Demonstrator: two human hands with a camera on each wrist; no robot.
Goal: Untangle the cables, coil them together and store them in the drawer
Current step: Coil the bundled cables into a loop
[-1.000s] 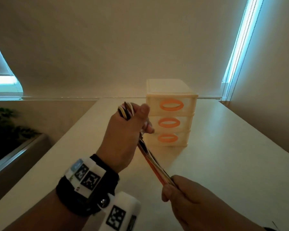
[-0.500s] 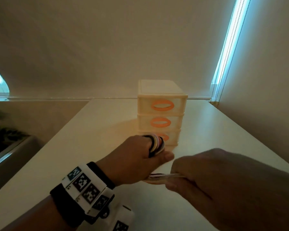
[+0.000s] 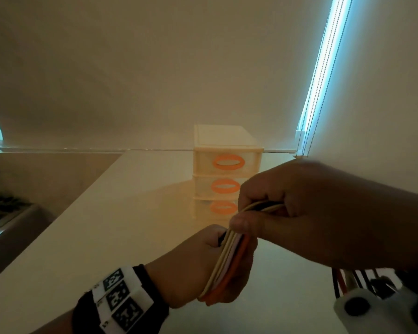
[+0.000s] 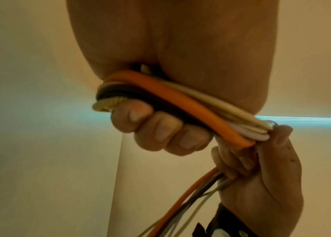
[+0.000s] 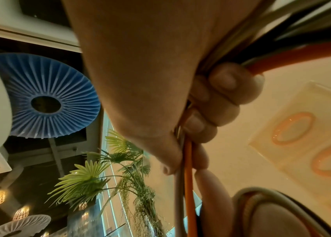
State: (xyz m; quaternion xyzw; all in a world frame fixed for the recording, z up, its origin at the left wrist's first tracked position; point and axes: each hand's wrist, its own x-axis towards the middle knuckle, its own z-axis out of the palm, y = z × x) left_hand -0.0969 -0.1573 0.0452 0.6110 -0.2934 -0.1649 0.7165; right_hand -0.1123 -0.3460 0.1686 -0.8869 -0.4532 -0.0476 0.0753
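Note:
A bundle of orange, white, black and cream cables (image 3: 229,259) is looped around my left hand (image 3: 198,263), which grips it low over the table. The left wrist view shows the cables (image 4: 180,102) crossing my curled left fingers (image 4: 160,129). My right hand (image 3: 282,208) is just above and to the right, gripping the same bundle, and the cables (image 5: 189,176) run through its curled fingers (image 5: 219,94). Loose ends (image 3: 348,280) hang below the right wrist. The cream drawer unit (image 3: 225,145) stands behind my hands with three orange-handled drawers, all closed.
The white table (image 3: 94,249) stretches from me to the wall. A dark planter ledge (image 3: 15,220) runs along its left side. A window strip with bead cords (image 3: 316,92) is at the back right. The white wrist camera (image 3: 372,307) sits at lower right.
My right hand has swung from low beside the left hand up and over it, carrying the cables round it. The left hand dropped from drawer height a second ago.

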